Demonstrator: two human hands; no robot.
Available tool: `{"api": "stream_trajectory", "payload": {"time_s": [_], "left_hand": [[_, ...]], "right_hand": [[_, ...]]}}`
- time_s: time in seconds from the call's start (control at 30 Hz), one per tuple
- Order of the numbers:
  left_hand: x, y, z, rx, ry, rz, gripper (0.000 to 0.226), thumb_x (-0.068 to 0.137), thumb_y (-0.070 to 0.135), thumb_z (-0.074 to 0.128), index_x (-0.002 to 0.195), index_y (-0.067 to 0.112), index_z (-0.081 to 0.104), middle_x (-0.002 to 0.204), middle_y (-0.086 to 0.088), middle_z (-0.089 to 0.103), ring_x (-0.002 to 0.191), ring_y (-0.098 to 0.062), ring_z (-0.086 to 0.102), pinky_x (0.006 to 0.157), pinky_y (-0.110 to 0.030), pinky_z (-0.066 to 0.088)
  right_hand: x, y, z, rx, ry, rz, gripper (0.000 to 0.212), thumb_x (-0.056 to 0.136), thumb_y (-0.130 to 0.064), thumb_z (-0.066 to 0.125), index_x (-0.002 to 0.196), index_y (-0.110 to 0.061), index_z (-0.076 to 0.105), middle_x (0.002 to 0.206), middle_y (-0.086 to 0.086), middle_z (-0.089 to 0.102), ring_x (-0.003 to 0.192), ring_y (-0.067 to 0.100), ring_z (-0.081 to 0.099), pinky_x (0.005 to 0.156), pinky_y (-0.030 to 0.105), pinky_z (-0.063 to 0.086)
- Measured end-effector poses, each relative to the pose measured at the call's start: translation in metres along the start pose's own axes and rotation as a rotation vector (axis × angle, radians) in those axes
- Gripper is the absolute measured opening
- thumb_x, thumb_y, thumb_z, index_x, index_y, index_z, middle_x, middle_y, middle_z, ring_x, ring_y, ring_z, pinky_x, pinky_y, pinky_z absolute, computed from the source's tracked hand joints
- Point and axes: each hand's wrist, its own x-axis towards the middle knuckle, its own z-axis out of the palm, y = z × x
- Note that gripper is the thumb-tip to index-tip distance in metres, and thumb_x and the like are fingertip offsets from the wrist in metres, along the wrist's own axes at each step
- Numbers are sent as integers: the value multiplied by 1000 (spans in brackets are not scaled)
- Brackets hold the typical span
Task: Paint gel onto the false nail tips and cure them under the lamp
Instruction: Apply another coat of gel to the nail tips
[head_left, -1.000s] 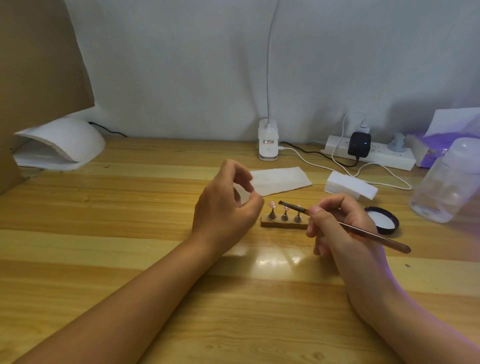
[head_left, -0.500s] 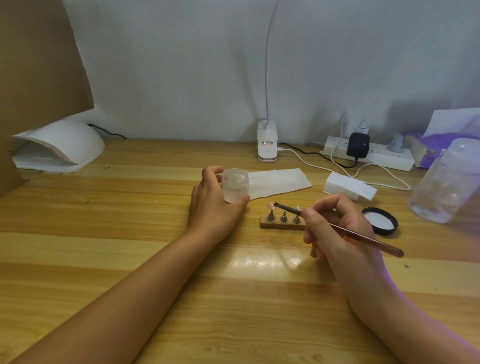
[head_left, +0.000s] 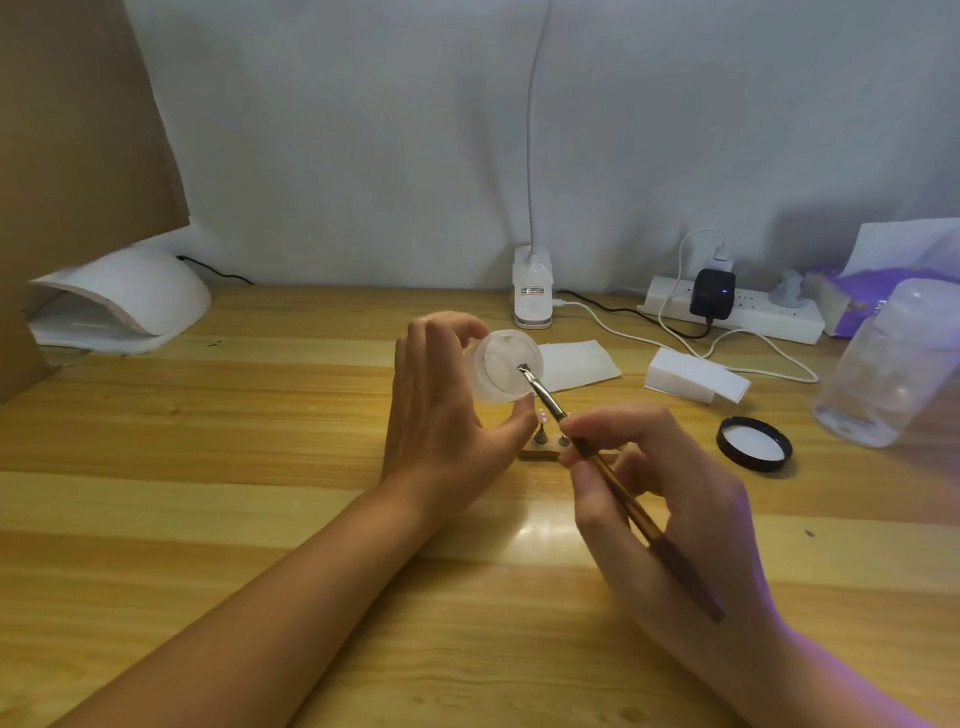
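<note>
One false nail tip (head_left: 543, 415), pinkish, is all I can make out plainly on the small wooden stand (head_left: 537, 454) at the middle of the table (head_left: 208, 467). The right hand (head_left: 660, 483) covers the stand's three o'clock end, and the pegs beside that tip are too small for me to say what they carry. Just above the stand, at twelve o'clock, the left hand (head_left: 441, 421) grips a frosted gel jar (head_left: 498, 374) between thumb and fingers, tipped so its mouth faces me. Inside is a cloudy whitish gel with the end of the brush (head_left: 545, 396) in it, bristles hidden. The right hand pinches the brush near its metal collar, handle running toward five o'clock. A black lid (head_left: 754, 444) lies upturned at three o'clock, white inside. A clear bottle (head_left: 893, 364) at two o'clock is cut by the frame edge; I cannot tell its contents. The white curing lamp (head_left: 119, 301) sits at ten o'clock, well apart. Half a second ago the jar stood upright and the brush lay over the tips.
</note>
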Motion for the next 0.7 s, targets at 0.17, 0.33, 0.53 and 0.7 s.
{"api": "stream_trajectory", "payload": {"time_s": [0.17,0.33,0.53,0.7], "left_hand": [[-4,4,0,-3,1,130,60,72,36,77,111,8,42,108,-8,49,94,-20,46,76,-29,44],[-5,7,0,-29,-46,234,61,71,36,75,113,13,38,111,-9,51,97,-23,48,79,-33,46],[-4,10,-1,-59,-70,281,59,71,40,68,114,15,36,111,-12,52,97,-23,49,78,-31,46],[-4,11,-2,-62,-86,300,59,71,41,66,114,16,36,111,-14,54,97,-25,51,77,-34,48]], "right_hand": [[1,4,-3,64,-2,103,19,87,-23,61,104,-32,61,90,-14,68,68,15,65,62,28,50],[2,7,-1,68,-22,141,18,88,-22,62,103,-31,63,84,-15,69,63,13,64,62,22,48],[2,10,-1,91,-41,183,16,88,-24,62,103,-28,65,83,-12,69,73,14,68,69,35,54],[2,11,-1,91,-57,186,17,87,-25,63,104,-27,66,84,-12,69,77,12,69,67,30,53]]}}
